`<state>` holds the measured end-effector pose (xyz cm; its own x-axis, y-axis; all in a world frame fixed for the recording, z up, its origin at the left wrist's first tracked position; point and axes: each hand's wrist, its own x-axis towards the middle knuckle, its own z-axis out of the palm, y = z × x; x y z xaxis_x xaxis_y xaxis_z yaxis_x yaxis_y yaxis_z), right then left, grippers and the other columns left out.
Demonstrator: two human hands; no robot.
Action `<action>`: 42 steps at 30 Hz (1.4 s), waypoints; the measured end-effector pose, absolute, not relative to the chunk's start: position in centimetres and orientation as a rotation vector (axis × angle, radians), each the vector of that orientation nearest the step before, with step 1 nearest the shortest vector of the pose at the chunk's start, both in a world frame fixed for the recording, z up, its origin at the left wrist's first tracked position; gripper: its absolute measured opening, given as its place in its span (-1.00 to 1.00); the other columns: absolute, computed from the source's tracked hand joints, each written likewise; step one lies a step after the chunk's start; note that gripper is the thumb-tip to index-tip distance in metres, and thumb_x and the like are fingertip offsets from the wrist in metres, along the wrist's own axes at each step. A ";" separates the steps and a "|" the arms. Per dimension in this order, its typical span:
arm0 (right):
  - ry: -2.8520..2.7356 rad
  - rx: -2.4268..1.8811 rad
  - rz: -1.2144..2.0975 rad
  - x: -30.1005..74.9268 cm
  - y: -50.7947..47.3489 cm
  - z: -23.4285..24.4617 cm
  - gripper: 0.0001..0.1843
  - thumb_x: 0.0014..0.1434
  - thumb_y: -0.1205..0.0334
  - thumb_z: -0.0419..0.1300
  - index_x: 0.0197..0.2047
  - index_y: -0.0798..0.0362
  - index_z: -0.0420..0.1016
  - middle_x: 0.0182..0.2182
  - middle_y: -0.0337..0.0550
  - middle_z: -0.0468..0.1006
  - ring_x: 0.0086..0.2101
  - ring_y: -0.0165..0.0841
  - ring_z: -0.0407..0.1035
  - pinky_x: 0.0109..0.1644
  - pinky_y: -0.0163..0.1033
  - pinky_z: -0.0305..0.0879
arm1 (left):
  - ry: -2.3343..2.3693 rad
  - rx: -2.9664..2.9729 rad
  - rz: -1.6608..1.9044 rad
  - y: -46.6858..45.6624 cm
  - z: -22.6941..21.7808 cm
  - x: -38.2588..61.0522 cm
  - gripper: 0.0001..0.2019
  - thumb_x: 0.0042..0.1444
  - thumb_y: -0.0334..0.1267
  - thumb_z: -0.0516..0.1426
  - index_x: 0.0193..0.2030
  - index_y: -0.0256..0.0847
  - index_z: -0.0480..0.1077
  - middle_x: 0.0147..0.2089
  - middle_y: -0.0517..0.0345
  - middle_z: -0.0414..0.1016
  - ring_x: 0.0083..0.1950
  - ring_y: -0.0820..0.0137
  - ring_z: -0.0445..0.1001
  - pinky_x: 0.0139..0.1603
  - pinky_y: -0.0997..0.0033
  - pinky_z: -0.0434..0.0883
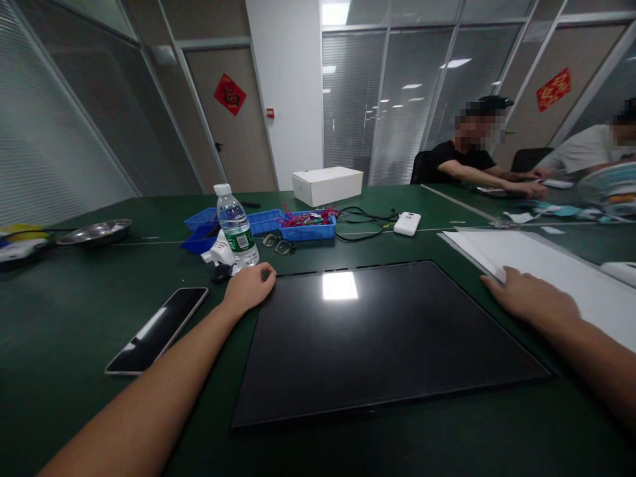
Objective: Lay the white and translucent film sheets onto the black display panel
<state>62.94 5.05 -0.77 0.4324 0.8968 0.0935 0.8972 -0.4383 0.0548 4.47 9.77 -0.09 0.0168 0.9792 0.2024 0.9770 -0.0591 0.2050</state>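
A flat black screen panel [387, 338] lies on the table in front of me, with a ceiling light reflected in it. My left hand [250, 286] rests at its far left corner, fingers curled; whether anything is inside them is hidden. To the right of the panel, my right hand [536, 295] lies palm down at the edge of large white sheets [561, 265], thumb and fingers apart. A water bottle [237, 225] stands just beyond my left hand. Beside my left forearm lies a smartphone [158, 331], its screen dark.
Blue trays, one [308, 228] with red wires, sit behind the panel near eyeglasses [279, 244]. Beyond are a white box [326, 185], black cables [365, 215] and a white device [407, 224]. A metal dish [95, 232] is at left. Two people sit across the table at right.
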 end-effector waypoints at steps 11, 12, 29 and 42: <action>-1.755 -2.758 -0.320 62.7 2.7 1.4 -0.46 0.40 0.05 -0.21 0.17 0.10 0.43 -0.06 0.25 0.54 -0.16 0.09 0.50 -0.27 -0.02 0.33 | 2.408 2.115 0.446 9.4 0.0 5.0 -0.68 0.23 0.10 0.06 -0.22 -0.07 0.46 -0.23 -0.07 0.62 -0.13 -0.04 0.60 -0.20 0.16 0.43; -1.759 -2.749 -0.372 62.0 2.2 2.0 -0.47 0.40 0.03 -0.21 0.13 0.12 0.43 -0.10 0.23 0.54 -0.18 0.09 0.50 -0.28 -0.02 0.32 | 2.414 2.111 0.447 9.4 0.0 5.1 -0.69 0.23 0.09 0.06 -0.22 -0.07 0.45 -0.23 -0.06 0.61 -0.13 -0.03 0.60 -0.20 0.16 0.44; -2.550 -1.016 -0.352 45.8 -4.2 0.7 -0.75 0.41 0.19 0.01 -0.02 0.02 0.49 0.03 -0.17 0.58 -0.03 -0.26 0.51 0.07 -0.09 0.42 | 2.422 2.064 0.299 9.0 0.5 5.4 -0.32 0.35 0.17 -0.16 -0.26 -0.23 0.67 -0.17 -0.34 0.65 -0.11 -0.20 0.61 -0.16 0.01 0.48; -2.639 -0.741 -0.205 45.8 -5.0 1.9 -0.58 0.37 -0.10 0.10 0.02 0.03 0.55 -0.09 -0.10 0.58 -0.14 -0.27 0.48 -0.06 -0.13 0.40 | 2.318 2.166 0.282 9.1 0.5 5.0 -0.43 0.27 0.25 -0.04 -0.49 -0.11 0.49 -0.32 -0.06 0.62 -0.20 0.01 0.58 -0.34 0.26 0.30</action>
<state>45.84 -4.97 1.85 -0.7841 0.4693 0.4063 0.5264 0.8495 0.0346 4.98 9.08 0.52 -0.0746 0.9856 0.1519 0.9933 0.0599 0.0992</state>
